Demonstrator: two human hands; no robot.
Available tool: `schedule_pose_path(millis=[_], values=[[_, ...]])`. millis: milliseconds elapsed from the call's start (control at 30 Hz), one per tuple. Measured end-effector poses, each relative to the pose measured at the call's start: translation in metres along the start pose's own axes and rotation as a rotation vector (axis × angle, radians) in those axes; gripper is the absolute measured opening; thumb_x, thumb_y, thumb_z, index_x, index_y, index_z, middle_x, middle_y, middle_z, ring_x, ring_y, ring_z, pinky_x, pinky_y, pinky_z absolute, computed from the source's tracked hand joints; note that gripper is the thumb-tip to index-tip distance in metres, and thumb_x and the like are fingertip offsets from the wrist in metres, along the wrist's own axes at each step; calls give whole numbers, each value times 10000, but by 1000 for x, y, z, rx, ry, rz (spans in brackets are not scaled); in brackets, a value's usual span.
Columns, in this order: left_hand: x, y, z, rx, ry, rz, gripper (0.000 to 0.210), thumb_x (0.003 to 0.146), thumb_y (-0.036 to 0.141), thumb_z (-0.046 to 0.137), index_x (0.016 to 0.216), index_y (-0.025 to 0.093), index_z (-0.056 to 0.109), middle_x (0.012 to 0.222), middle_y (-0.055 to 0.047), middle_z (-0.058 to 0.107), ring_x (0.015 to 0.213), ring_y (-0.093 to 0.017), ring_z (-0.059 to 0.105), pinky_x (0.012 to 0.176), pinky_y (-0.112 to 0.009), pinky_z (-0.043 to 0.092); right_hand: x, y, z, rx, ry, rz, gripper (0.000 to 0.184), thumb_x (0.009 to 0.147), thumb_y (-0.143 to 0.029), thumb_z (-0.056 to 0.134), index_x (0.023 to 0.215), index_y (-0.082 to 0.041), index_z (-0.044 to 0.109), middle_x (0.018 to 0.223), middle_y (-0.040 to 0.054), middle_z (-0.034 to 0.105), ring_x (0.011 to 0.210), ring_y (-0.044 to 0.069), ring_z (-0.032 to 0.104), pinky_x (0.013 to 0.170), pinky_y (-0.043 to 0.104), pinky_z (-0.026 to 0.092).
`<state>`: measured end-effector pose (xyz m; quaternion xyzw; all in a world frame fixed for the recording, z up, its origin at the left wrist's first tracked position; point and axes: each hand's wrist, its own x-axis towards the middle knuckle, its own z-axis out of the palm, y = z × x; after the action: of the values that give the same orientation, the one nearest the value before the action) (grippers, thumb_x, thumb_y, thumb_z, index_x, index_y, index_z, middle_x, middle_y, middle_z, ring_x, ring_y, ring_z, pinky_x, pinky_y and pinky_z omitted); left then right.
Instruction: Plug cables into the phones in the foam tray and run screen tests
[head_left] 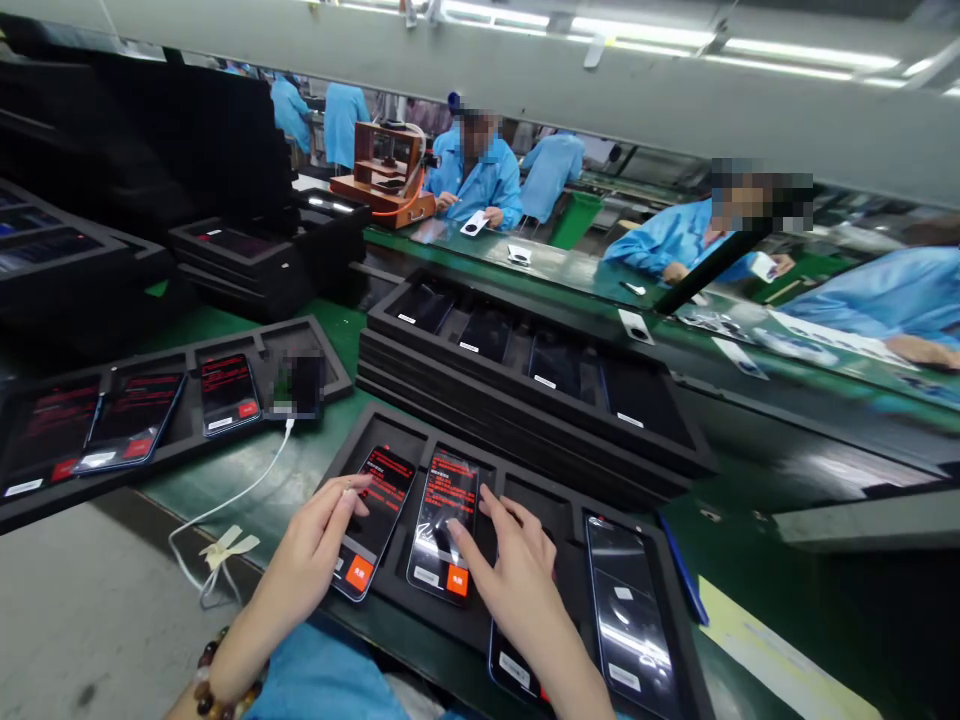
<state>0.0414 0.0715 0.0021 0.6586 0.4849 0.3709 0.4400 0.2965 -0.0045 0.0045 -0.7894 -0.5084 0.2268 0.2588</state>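
Note:
A black compartmented tray (491, 480) in front of me holds several phones. My left hand (319, 530) is over the left edge of the first phone (379, 530), thumb and fingertips drawn together; whatever is between them is hidden. This phone shows red text and an orange-red button, and lies slightly askew. My right hand (517, 560) hovers over the second phone (439, 540) with fingers apart, thumb above its screen and forefinger by its right edge. My right forearm partly covers a third phone (510, 665). A dark-screened phone (630, 610) lies at the right.
Behind stands a stack of black trays (517, 400) with phones on top. Another phone tray (176, 400) lies left, where a white cable (247, 490) runs to a device. A blue pen (686, 575) and yellow paper (780, 660) are right. Co-workers in blue sit across the line.

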Motion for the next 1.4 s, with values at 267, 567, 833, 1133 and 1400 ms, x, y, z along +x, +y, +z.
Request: schedule_pose_path(millis=[267, 567, 833, 1133, 1400], values=[[-1, -6, -1, -102, -46, 57, 488, 1129, 536, 432, 882, 225, 716, 1316, -133, 776, 1262, -295, 718, 1090, -406, 551, -2, -15, 12, 233, 22, 112, 902, 844, -815, 666, 1515, -213, 618, 1503, 205, 644, 1543, 400, 490, 1283, 596, 401], [-2, -10, -4, -139, -83, 144, 464, 1152, 465, 405, 884, 216, 690, 1288, -139, 779, 1212, -266, 723, 1057, -387, 544, 25, -15, 10, 648, -117, 120, 849, 712, -806, 874, 1310, -250, 641, 1291, 134, 733, 899, 270, 793, 967, 518, 634], [-8, -9, -11, -235, -12, 165, 405, 1142, 408, 476, 902, 211, 735, 1240, -108, 794, 1153, -237, 730, 1008, -338, 536, -17, -6, 3, 475, -162, 135, 802, 891, -734, 746, 1515, -266, 562, 1219, 113, 754, 817, 218, 768, 828, 430, 661], [-85, 3, -12, -343, -683, -250, 532, 1111, 580, 505, 937, 184, 814, 625, -7, 700, 629, -162, 617, 691, -266, 473, 21, -10, -46, -4, -43, -247, 588, 1034, -744, 547, 1348, -266, 689, 1407, 142, 727, 1335, 331, 685, 1190, 554, 531], [-105, 2, 56, -528, -559, -440, 685, 1052, 761, 494, 1106, 140, 779, 725, -62, 766, 678, -187, 656, 684, -286, 509, 82, -3, -12, -68, -261, -439, 660, 1049, -760, 487, 1377, -232, 709, 1392, 158, 731, 1359, 346, 655, 1234, 581, 483]])
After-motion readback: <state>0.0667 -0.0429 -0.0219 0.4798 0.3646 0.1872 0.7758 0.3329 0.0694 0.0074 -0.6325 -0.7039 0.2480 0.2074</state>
